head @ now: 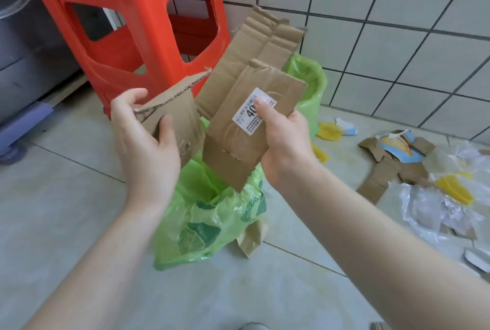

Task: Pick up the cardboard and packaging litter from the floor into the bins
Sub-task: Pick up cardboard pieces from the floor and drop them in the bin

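Observation:
My left hand (144,141) grips a torn piece of corrugated cardboard (176,113) above a bin lined with a green plastic bag (209,218). My right hand (285,149) holds a flat brown cardboard piece (238,144) with a white label under my thumb. Behind it a longer folded cardboard sheet (254,51) stands up toward a second green-lined bin (309,90) by the wall. More litter lies on the floor at the right: a flattened printed carton (392,165), yellow foam netting (454,187) and clear plastic wrap (429,207).
A red plastic stool (127,24) stands just behind the bins. A grey cabinet on wheels (23,64) is at the left. The tiled wall (397,24) runs along the back right. A brown paper bag (252,239) sticks out beside the near bin.

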